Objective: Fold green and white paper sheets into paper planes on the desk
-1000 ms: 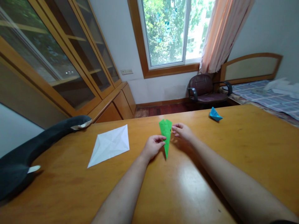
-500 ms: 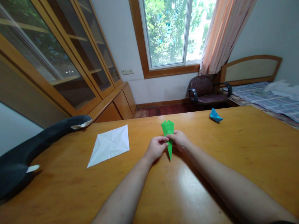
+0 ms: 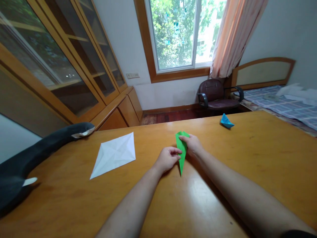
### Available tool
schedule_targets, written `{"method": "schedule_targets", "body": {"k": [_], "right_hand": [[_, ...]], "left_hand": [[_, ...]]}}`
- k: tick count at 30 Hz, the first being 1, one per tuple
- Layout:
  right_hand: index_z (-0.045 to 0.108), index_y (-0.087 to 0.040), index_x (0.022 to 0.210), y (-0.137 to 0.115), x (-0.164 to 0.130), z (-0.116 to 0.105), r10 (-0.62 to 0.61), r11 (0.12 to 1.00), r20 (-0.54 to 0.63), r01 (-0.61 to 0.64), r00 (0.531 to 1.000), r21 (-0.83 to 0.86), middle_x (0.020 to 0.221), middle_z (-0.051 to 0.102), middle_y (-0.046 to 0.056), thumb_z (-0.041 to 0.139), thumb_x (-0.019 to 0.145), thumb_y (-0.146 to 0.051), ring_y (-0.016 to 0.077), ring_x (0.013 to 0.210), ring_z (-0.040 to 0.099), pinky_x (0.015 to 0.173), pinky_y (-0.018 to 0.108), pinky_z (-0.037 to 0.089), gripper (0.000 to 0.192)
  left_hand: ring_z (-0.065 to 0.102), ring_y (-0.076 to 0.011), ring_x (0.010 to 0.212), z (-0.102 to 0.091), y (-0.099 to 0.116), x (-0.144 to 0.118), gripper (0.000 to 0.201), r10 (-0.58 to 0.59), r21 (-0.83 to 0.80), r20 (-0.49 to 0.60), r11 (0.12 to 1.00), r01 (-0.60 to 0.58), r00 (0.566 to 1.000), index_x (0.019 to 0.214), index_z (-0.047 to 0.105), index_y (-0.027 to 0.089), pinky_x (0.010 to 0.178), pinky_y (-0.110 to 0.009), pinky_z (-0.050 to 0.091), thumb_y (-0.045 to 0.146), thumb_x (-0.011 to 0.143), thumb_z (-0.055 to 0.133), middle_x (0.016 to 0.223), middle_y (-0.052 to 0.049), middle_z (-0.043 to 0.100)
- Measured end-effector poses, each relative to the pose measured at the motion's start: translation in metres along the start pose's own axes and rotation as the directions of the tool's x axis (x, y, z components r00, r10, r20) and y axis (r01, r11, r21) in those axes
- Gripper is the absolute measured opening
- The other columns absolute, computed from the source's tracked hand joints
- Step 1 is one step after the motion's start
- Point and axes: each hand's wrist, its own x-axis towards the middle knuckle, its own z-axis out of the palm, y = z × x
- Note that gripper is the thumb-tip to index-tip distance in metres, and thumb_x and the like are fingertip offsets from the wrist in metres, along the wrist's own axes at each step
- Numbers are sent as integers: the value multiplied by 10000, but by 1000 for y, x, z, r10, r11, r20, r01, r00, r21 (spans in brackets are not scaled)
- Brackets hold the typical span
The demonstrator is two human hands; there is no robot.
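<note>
Folded green paper [image 3: 182, 147], long and kite-shaped with a narrow point towards me, is held between both hands just above the table. My left hand [image 3: 169, 158] pinches its left edge about halfway down. Near the wide, notched top, my right hand [image 3: 193, 143] grips the paper with the thumb across its front and the fingers behind. Left of my hands, a creased white sheet of paper [image 3: 115, 154] lies flat. A blue folded paper boat [image 3: 226, 121] sits at the table's far right.
The wooden table [image 3: 158, 211] stretches beneath my arms. A black-and-white plush toy [image 3: 42, 148] lies along its left side. Beyond the far edge are a glass-door cabinet [image 3: 84, 72], a brown armchair [image 3: 218, 96] and a bed [image 3: 279, 97].
My right hand has moved from the middle of the green paper up to its wide top. The paper has shifted slightly towards me, and its top looks narrower.
</note>
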Motion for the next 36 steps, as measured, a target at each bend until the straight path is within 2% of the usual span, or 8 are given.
{"method": "schedule_targets", "body": {"k": [4,7,11,14,17,22,27,36], "right_hand": [[543,-190,617,-2,7,-4,-40,997,-48,43,998,61,521,578,-35,822,523,-327,118,501,510,487,247,408,325],[542,-200,668,-4,10,-8,-57,991,-16,59,998,123,539,568,-38,809,575,-462,104,488,485,471,234,391,385],[534,-192,682,1,4,-9,88,995,195,-94,977,22,530,528,-47,800,599,-497,67,447,422,436,207,327,413],[537,-178,655,12,-7,-5,265,961,376,-211,888,-178,494,496,-62,841,551,-415,68,444,437,454,208,352,399],[535,-178,644,19,-16,0,314,936,379,-215,871,-280,501,524,-60,857,526,-390,72,433,456,431,202,350,403],[559,-168,633,15,-20,0,338,934,388,-253,857,-254,509,558,-45,852,541,-352,73,434,483,442,201,389,359],[613,-139,659,13,-22,0,357,931,427,-279,831,-235,562,626,8,820,579,-313,107,487,562,509,236,459,282],[607,-145,619,19,-20,1,287,955,409,-226,866,-191,525,624,15,767,549,-242,104,451,542,475,228,408,200]], "left_hand": [[605,-104,619,-1,-2,-2,222,22,48,29,999,-23,999,824,736,128,616,-212,478,14,647,665,728,-20,710],[613,-112,625,-4,-3,0,208,54,54,-19,997,-53,998,821,740,129,623,-219,486,37,641,694,732,-25,714],[644,-129,668,-11,-6,8,200,131,-13,-198,991,-136,971,841,742,133,670,-232,512,85,649,713,773,-43,732],[663,-141,686,-17,-9,14,221,141,-72,-313,982,-172,939,863,733,130,687,-242,530,111,642,731,791,-51,737],[650,-134,631,-19,-10,16,312,138,-101,-342,978,-183,930,945,713,122,636,-233,526,136,636,749,723,-33,719],[580,-96,512,-18,-4,12,413,156,-103,-320,975,-198,935,1053,673,111,536,-193,470,136,644,732,563,38,628],[592,-122,471,-14,3,8,537,144,-161,-295,967,-197,945,1187,597,96,507,-230,494,182,669,710,556,46,618],[580,-102,504,-12,-2,9,524,163,-191,-329,953,-235,930,1141,635,126,529,-219,495,206,636,752,581,55,601]]}}
